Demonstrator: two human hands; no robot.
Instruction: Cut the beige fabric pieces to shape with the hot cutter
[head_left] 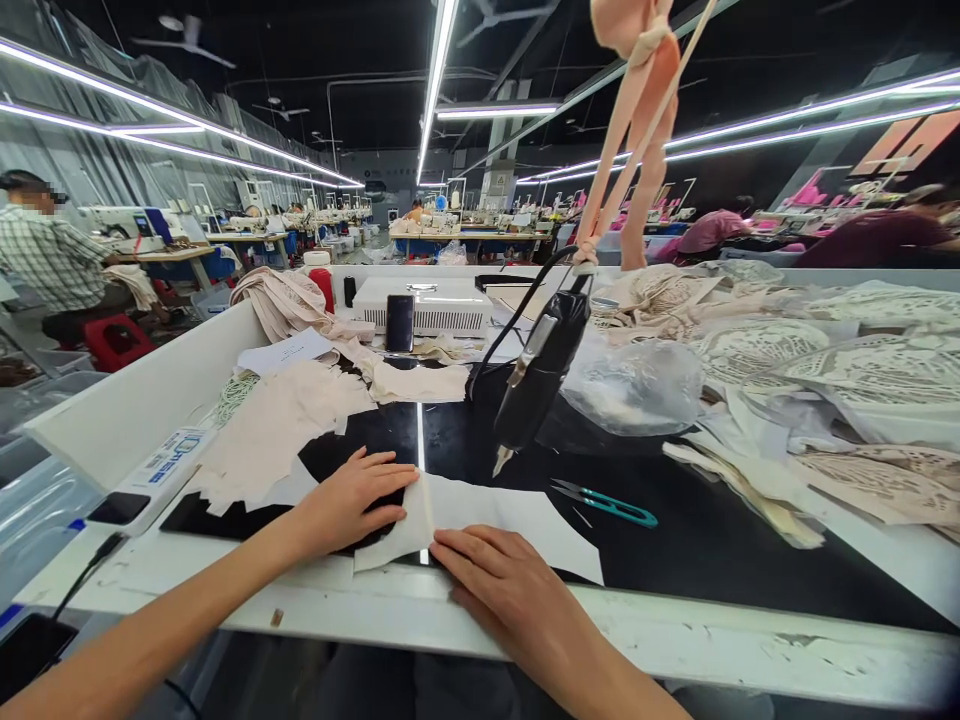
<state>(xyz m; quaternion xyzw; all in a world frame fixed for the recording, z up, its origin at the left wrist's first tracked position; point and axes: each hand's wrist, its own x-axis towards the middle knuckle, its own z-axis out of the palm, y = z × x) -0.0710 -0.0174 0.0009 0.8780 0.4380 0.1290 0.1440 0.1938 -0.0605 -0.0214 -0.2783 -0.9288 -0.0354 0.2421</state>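
The cloth (pixel 487 505) looks light, limp and easily creased; best held flat near its edges. Left hand (pixel 352 500) and right hand (pixel 499 575) touch it, fingers outstretched.

The left hand (pixel 352 505) and right hand (pixel 510 570) press flat fingers onto a white piece (pixel 525 515) near the desk's (pixel 360 618) front edge. Teal snips (pixel 619 508) lie to its right; a black tool (pixel 541 360) hangs above.
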